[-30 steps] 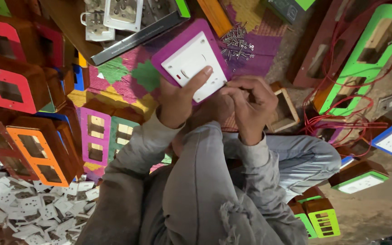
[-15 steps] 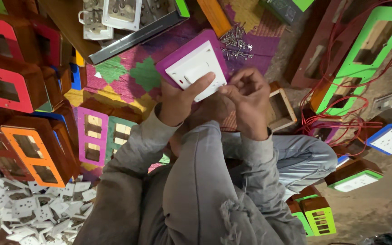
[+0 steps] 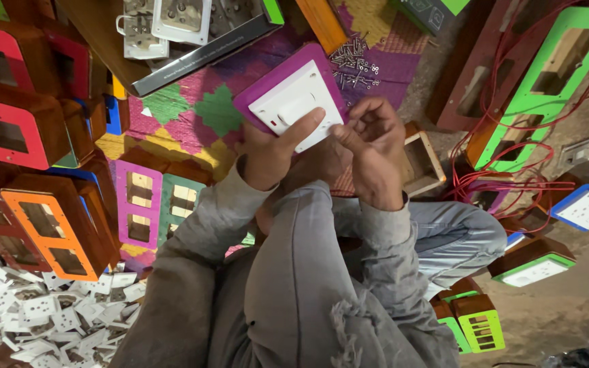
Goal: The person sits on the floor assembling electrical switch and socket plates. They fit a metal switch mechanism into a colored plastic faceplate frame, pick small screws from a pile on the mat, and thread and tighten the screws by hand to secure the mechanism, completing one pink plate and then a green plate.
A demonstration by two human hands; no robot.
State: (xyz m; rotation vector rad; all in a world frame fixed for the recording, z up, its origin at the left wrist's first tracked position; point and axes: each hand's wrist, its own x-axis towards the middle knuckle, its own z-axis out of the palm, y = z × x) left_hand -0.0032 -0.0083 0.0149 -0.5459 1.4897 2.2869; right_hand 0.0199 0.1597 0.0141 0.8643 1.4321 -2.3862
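Now: purple switch plate in hand

My left hand [image 3: 267, 153] grips the purple switch plate [image 3: 291, 95] above my knee, thumb pressed across its white switch. My right hand [image 3: 373, 153] pinches at its right edge, fingers [image 3: 349, 140] closed; whether they hold anything, I cannot tell.

Premises: a small floor-level workshop assembling electrical switch boards. Evidence follows. Wooden boxes fronted with cut-out plastic plates in red [image 3: 8, 129], orange [image 3: 52, 235], pink [image 3: 138, 204] and green [image 3: 553, 68] stand in stacks and rows around the seated worker. A heap of loose white plastic socket inserts [image 3: 49, 313] lies at lower left. A scatter of small metal screws [image 3: 359, 61] rests on a patterned woven mat [image 3: 192, 112]. Coils of red electrical wire [image 3: 512, 170] trail across the bare concrete floor [image 3: 581, 300]. Finished units with white fronts in green [image 3: 533, 262] and blue [image 3: 584, 204] frames sit at right.
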